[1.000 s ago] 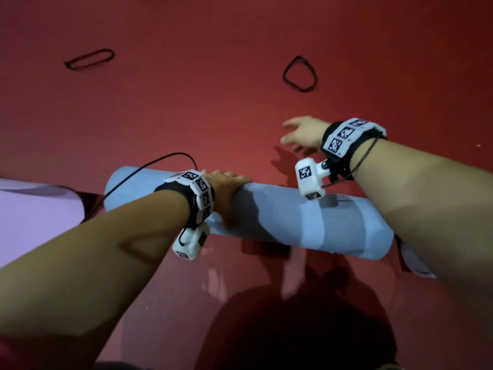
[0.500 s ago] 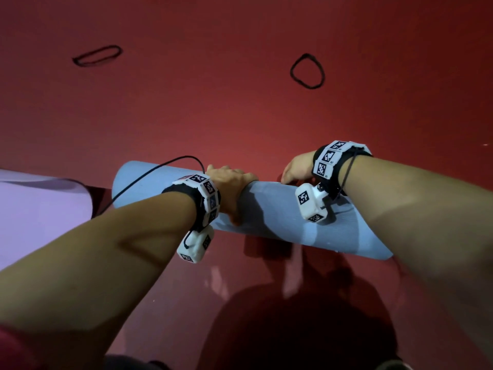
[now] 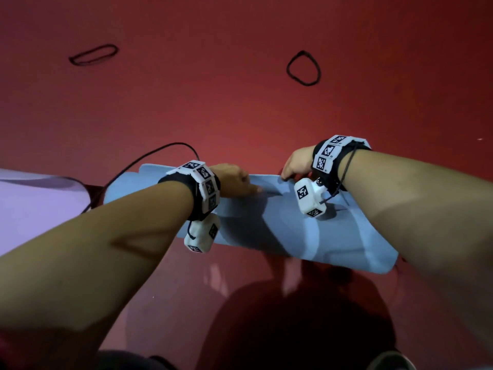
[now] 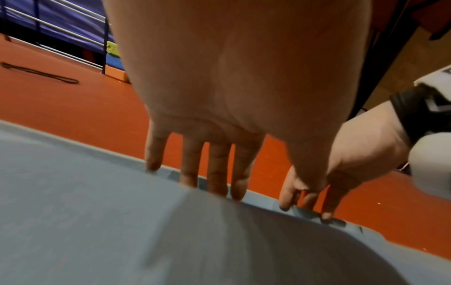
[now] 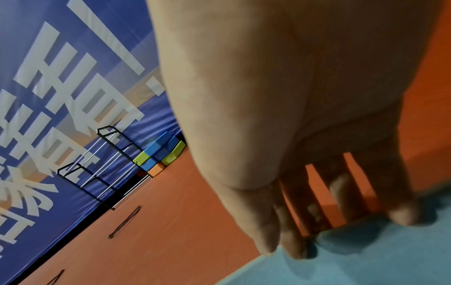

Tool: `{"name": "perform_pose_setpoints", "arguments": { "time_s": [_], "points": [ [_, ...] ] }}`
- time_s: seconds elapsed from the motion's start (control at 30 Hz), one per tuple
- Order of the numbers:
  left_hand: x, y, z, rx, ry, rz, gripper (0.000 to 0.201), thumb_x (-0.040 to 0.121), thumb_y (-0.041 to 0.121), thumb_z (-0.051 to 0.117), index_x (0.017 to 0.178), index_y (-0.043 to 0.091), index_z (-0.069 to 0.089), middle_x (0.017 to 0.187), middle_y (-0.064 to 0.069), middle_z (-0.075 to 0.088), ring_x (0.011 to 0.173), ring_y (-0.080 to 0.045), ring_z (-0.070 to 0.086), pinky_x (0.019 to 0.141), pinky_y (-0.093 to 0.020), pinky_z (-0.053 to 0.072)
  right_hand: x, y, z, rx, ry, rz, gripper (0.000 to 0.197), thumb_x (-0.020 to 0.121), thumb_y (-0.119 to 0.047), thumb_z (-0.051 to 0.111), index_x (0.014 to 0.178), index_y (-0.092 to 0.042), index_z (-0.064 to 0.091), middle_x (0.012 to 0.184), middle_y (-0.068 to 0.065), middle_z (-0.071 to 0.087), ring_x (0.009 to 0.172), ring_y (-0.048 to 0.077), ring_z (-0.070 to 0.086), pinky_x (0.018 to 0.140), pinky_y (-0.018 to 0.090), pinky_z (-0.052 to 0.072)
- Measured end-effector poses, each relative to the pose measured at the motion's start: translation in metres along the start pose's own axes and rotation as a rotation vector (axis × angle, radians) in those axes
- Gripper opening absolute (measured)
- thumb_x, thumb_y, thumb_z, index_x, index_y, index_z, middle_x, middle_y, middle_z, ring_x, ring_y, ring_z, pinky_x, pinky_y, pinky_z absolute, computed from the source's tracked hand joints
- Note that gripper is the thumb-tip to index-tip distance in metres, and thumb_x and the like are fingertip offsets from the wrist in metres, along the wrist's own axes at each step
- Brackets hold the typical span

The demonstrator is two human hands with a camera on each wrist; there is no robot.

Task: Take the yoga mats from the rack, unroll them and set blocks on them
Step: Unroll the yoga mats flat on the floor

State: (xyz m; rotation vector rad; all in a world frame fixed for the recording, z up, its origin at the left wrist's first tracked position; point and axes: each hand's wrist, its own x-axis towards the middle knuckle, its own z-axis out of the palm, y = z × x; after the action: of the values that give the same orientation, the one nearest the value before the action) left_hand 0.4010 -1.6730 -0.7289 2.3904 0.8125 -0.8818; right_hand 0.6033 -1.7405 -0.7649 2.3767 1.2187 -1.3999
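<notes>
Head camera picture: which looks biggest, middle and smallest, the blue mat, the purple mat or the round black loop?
1. Light blue yoga mat
2. Pale purple mat, though the picture's edge cuts it off, so unsure
3. Round black elastic loop, lying farther away

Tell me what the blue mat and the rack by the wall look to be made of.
Blue mat: likely soft foam, matte; it dents and bends under the left hand and right hand. Rack: apparently metal, black frame with thin shiny silver rods.
</notes>
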Motion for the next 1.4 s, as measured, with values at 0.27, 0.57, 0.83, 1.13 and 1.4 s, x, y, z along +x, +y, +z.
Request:
{"name": "perform_pose_setpoints", "arguments": {
  "time_s": [0.27, 0.57, 0.83, 1.13, 1.4],
  "points": [
    [-0.002, -0.004, 0.019, 0.072, -0.111, -0.025, 0.039, 0.097, 0.047, 0.054, 0.117, 0.014, 0.064, 0.121, -0.007, 0.064, 0.100, -0.024, 0.056, 0.088, -0.031, 0.042, -0.002, -0.001, 0.006, -0.086, 0.008, -0.019, 0.036, 0.090, -0.024, 0.066, 0.119, -0.005, 0.069, 0.101, 0.014, 0.070, 0.079, 0.021, 0.054, 0.074, 0.031, 0.048],
    [0.002, -0.018, 0.027, 0.019, -0.167, -0.057, 0.039, 0.090, 0.054, 0.061, 0.107, 0.020, 0.058, 0.117, -0.003, 0.059, 0.095, -0.018, 0.050, 0.080, -0.030, 0.038, -0.003, -0.012, 0.013, -0.160, 0.032, 0.000, 0.042, 0.089, -0.026, 0.069, 0.127, -0.008, 0.064, 0.125, 0.010, 0.063, 0.106, 0.029, 0.061, 0.095, 0.042, 0.052],
    [0.002, -0.035, 0.026, -0.112, -0.274, -0.063, 0.078, 0.066, 0.070, 0.076, 0.127, 0.025, 0.058, 0.126, 0.006, 0.056, 0.112, -0.019, 0.054, 0.100, -0.036, 0.043, 0.014, -0.035, 0.020, -0.387, 0.000, -0.016, 0.040, 0.088, -0.032, 0.068, 0.120, -0.009, 0.067, 0.111, 0.009, 0.066, 0.094, 0.027, 0.060, 0.088, 0.034, 0.051],
    [0.041, -0.041, 0.054, -0.015, -0.539, 0.062, 0.115, 0.017, 0.080, 0.085, 0.122, 0.060, 0.042, 0.128, 0.018, 0.059, 0.116, -0.018, 0.059, 0.100, -0.044, 0.048, 0.041, -0.055, 0.023, -0.241, -0.167, -0.010, 0.050, 0.091, -0.044, 0.063, 0.120, -0.003, 0.065, 0.090, 0.008, 0.061, 0.068, 0.023, 0.051, 0.067, 0.031, 0.047],
    [0.046, -0.044, 0.058, -0.108, -0.557, 0.158, 0.112, 0.018, 0.070, 0.092, 0.120, 0.043, 0.055, 0.112, 0.016, 0.066, 0.104, -0.017, 0.065, 0.089, -0.043, 0.056, 0.016, -0.065, 0.041, -0.238, -0.091, 0.056, 0.063, 0.095, -0.050, 0.056, 0.146, -0.015, 0.044, 0.149, 0.005, 0.045, 0.134, 0.027, 0.044, 0.108, 0.034, 0.032]
  ]
}}
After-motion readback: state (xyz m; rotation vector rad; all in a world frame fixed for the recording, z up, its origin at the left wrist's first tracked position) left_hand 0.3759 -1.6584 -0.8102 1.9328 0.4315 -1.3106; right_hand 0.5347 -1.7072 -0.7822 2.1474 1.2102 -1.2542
